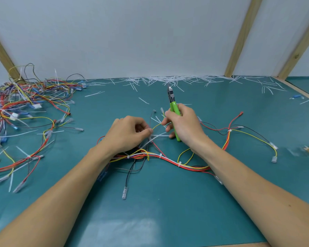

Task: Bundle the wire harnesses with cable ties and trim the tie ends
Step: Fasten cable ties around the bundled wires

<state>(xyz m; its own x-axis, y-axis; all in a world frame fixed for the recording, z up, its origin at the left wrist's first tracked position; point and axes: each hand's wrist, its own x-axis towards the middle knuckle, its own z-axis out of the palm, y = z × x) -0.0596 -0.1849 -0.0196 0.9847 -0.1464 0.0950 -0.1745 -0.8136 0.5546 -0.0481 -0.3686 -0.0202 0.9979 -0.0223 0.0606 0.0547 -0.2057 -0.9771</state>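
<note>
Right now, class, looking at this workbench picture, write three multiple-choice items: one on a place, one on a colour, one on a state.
1. Where does the big heap of wires lie?
A. far left of the mat
B. far right of the mat
C. on the person's lap

2. What colour are the handles of the cutters?
A. red
B. green
C. black

3. What is the left hand doing?
A. lying flat and idle
B. pinching a white cable tie
C. holding the cutters

Answers:
1 A, the tangle sits at the left edge of the teal mat.
2 B, bright green handles show in the right hand.
3 B, its thumb and finger meet on the tie above the wire bundle.
</note>
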